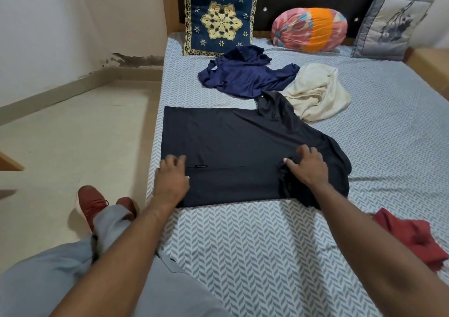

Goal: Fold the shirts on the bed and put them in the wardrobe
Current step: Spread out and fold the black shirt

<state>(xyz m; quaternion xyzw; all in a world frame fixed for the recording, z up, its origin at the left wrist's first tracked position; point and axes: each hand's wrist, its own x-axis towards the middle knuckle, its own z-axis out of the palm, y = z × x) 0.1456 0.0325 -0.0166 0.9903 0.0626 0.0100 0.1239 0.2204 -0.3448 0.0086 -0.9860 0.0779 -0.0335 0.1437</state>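
A black shirt (233,146) lies spread flat across the bed (243,243), hem at the left, collar end at the right. My left hand (171,175) rests on its hem edge with the fingers curled into the cloth. My right hand (307,166) presses on the bunched cloth near the sleeve, fingers spread. Behind it lie a crumpled navy blue shirt (243,76) and a crumpled cream shirt (315,93). A red shirt (410,236) lies bunched at the right edge of view.
Three cushions lean on the dark headboard: a blue patterned one (218,17), a pink-orange bolster (309,28), a grey one (391,25). Bare floor (73,134) runs along the bed's left side, where my legs and red shoes (91,202) are.
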